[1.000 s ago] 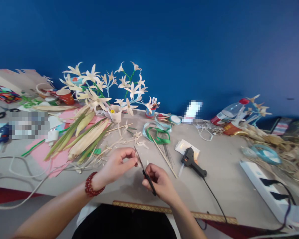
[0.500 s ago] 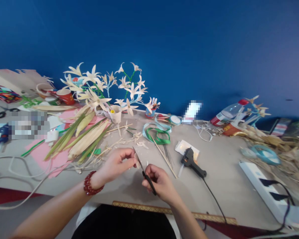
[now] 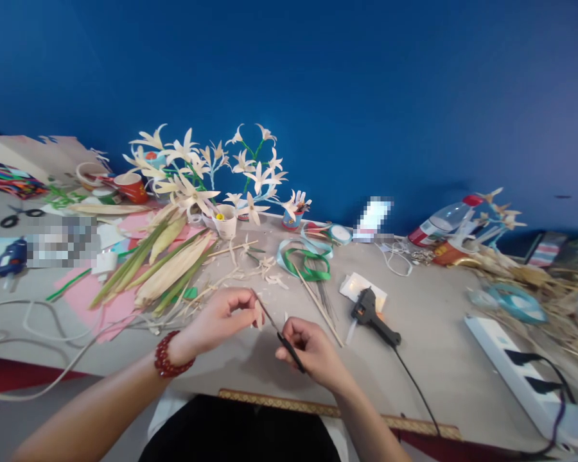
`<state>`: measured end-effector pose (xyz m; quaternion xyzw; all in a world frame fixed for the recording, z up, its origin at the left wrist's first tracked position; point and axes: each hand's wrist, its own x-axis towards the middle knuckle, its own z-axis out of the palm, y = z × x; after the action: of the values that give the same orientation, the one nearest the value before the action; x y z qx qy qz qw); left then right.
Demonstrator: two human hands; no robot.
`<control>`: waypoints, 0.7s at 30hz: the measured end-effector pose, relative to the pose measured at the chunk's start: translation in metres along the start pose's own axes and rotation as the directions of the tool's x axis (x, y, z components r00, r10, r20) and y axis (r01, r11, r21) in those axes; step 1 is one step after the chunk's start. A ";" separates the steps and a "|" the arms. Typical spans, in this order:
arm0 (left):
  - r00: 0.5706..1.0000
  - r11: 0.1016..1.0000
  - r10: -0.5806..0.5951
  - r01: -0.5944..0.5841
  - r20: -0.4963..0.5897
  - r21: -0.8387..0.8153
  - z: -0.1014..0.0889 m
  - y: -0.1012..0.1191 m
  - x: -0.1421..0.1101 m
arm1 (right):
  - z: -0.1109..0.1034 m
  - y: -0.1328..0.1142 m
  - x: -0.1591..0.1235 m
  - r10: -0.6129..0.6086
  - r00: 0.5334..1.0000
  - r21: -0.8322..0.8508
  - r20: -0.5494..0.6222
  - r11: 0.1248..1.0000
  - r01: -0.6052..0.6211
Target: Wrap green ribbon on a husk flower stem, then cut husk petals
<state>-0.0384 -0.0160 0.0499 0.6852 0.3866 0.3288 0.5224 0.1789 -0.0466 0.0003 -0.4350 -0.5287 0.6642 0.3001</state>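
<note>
My right hand (image 3: 315, 354) grips black-handled scissors (image 3: 270, 317), whose blades point up and left toward my other hand. The blades look nearly closed. Between the thumb and fingers of my left hand (image 3: 224, 322) is a small pale strip (image 3: 259, 319), probably corn husk, close beside the blades. I cannot tell whether the blades touch it. Beyond the hands lie husk scraps (image 3: 274, 280) on the table (image 3: 241, 366). Corn husks (image 3: 173, 273), some pale and some green, are heaped to the left on pink paper (image 3: 77, 301).
White husk flowers (image 3: 187, 151) stand in cups at the back. A black glue gun (image 3: 374, 317) and its cord lie to the right, near a stick (image 3: 318, 305) and green ribbon (image 3: 318, 266). A power strip (image 3: 501, 359) occupies the right edge; a blue glue gun (image 3: 9, 258) lies left.
My left hand has shifted slightly left, drawing the pale strip a little away from the scissors. The whole view has moved a little; my right hand keeps its grip on the scissors.
</note>
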 end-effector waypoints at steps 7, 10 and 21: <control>0.998 0.998 -0.013 0.009 0.067 0.057 -0.005 0.002 -0.001 | 0.003 -0.004 0.005 -0.106 0.991 0.087 -0.081 0.990 0.113; 0.993 0.990 -0.032 0.016 0.109 0.140 -0.002 0.002 0.000 | 0.011 -0.013 0.011 -0.159 0.969 0.167 -0.187 0.967 0.191; 0.987 0.867 0.026 -0.100 0.156 0.488 0.011 -0.004 0.002 | 0.018 -0.023 0.024 -0.266 0.934 -0.013 -0.239 0.963 0.270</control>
<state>-0.0290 -0.0191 0.0438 0.8302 0.3965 0.1855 0.3451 0.1508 -0.0283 0.0169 -0.4323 -0.5364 0.5654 0.4535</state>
